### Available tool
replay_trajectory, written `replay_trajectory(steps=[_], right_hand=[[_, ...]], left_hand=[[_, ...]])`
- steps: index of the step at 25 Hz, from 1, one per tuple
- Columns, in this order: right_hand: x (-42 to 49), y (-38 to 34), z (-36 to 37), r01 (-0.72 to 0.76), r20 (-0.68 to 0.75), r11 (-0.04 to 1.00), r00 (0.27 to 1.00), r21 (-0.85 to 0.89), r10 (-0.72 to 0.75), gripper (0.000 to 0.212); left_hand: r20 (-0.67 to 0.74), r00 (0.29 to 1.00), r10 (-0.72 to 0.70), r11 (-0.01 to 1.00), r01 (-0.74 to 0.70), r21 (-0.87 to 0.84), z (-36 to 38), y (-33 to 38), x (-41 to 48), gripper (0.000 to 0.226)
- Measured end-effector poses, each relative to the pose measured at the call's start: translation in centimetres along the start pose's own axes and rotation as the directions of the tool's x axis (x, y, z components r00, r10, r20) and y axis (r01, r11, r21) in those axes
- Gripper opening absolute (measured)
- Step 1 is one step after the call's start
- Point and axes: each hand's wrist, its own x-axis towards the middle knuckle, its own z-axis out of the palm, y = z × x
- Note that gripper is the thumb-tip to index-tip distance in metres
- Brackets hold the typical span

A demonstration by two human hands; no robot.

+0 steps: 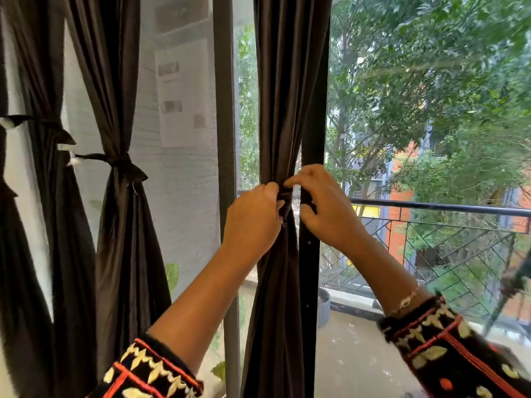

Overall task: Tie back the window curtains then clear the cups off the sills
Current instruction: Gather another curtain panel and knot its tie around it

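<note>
Shows, beyond the glass, a balcony floor (359, 363) of pale grey concrete, flecked all over with lighter spots and smudges. Bears a ribbed grey pot (324, 310) just right of the dark window frame (309, 268), its left side hidden behind that frame. Ends at the far side in a low kerb (349, 297), light on top and dark on its face, close behind the pot. Carries along that kerb a black metal railing (431, 208) with slanted bars.
</note>
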Motion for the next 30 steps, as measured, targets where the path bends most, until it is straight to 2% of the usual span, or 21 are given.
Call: replay_trajectory(steps=[2, 3, 5, 6, 8, 11, 13, 16, 17, 19, 21, 22, 24, 25, 26, 28, 30], right_hand=[[-1.6, -0.8, -0.3, -0.216, -0.121, 0.934, 0.959, 0.284, 0.258, 0.033], [-2.4, -1.4, -0.3, -0.32, -0.082, 0.83, 0.914, 0.458, 0.398, 0.026], [-3.4, -2.6, 0.3, -0.505, 0.144, 0.537, 0.805, 0.676, 0.575, 0.021], [-3.7, -2.9, 0.6, -0.56, 0.216, 0.442, 0.757, 0.701, 0.617, 0.02], [-3.7, -3.2, 0.6, -0.591, 0.229, 0.381, 0.707, 0.711, 0.669, 0.018], [-3.6, -3.5, 0.2, -0.553, 0.279, 0.303, 0.732, 0.776, 0.622, 0.03], [-3.6, -3.7, 0.3, -0.542, 0.293, 0.333, 0.767, 0.771, 0.571, 0.031], [-3.5, -3.6, 0.6, -0.519, 0.224, 0.361, 0.759, 0.775, 0.611, 0.006], [-3.5, -3.3, 0.7, -0.502, 0.195, 0.364, 0.757, 0.785, 0.624, 0.006], [-3.5, -3.0, 0.5, -0.473, 0.152, 0.378, 0.761, 0.796, 0.631, 0.013], [-3.6, -3.0, 0.4, -0.438, 0.084, 0.441, 0.777, 0.783, 0.623, 0.016], [-3.7, -3.0, 0.3, -0.421, 0.044, 0.477, 0.784, 0.771, 0.619, 0.018], [-3.7, -2.8, 0.0, -0.397, -0.006, 0.522, 0.791, 0.755, 0.611, 0.023], [-3.7, -2.5, -0.2, -0.4, -0.006, 0.538, 0.798, 0.742, 0.602, 0.023], [-3.6, -2.3, -0.4, -0.411, 0.007, 0.555, 0.808, 0.723, 0.589, 0.023], [-3.5, -1.6, -0.7, -0.439, 0.022, 0.621, 0.827, 0.649, 0.561, 0.024], [-3.6, -0.9, -0.9, -0.465, 0.015, 0.693, 0.836, 0.551, 0.549, 0.026]], left_hand=[[0.147, 0.989, -0.035, 0.99, 0.055, -0.132, -0.5, -0.3, 0.5, 0.016], [0.215, 0.976, -0.028, 0.975, 0.075, -0.21, -0.7, -0.4, 0.7, 0.015], [0.314, 0.949, -0.003, 0.932, 0.116, -0.344, -0.9, -0.5, 1.0, 0.016], [0.342, 0.94, 0.0, 0.902, 0.147, -0.405, -0.9, -0.5, 1.0, 0.017], [0.386, 0.923, -0.015, 0.83, 0.226, -0.51, -1.2, -0.4, 0.9, 0.021], [0.421, 0.906, -0.032, 0.796, 0.278, -0.538, -1.3, -0.3, 0.5, 0.023], [0.397, 0.917, -0.024, 0.786, 0.263, -0.559, -1.3, -0.2, 0.3, 0.022], [0.348, 0.937, 0.043, 0.746, 0.202, -0.635, -0.9, 0.0, -0.4, 0.02], [0.312, 0.949, 0.052, 0.721, 0.181, -0.669, -0.7, 0.0, -0.7, 0.02], [0.154, 0.988, -0.01, 0.654, 0.123, -0.746, 0.0, -0.2, -1.2, 0.021], [-0.044, 0.99, -0.135, 0.585, 0.044, -0.81, 0.7, -0.5, -1.5, 0.02], [-0.103, 0.979, -0.175, 0.562, 0.013, -0.827, 0.9, -0.5, -1.5, 0.02], [-0.131, 0.975, -0.18, 0.557, -0.009, -0.83, 0.9, -0.6, -1.4, 0.021], [-0.133, 0.981, -0.142, 0.6, -0.021, -0.8, 0.8, -0.6, -1.2, 0.02], [-0.146, 0.986, -0.076, 0.684, -0.055, -0.727, 0.9, -0.6, -1.1, 0.017], [-0.232, 0.966, 0.115, 0.891, -0.203, -0.407, 1.2, -0.8, -0.8, 0.017], [-0.248, 0.933, 0.262, 0.955, -0.288, -0.076, 1.6, -0.8, -0.8, 0.024]])
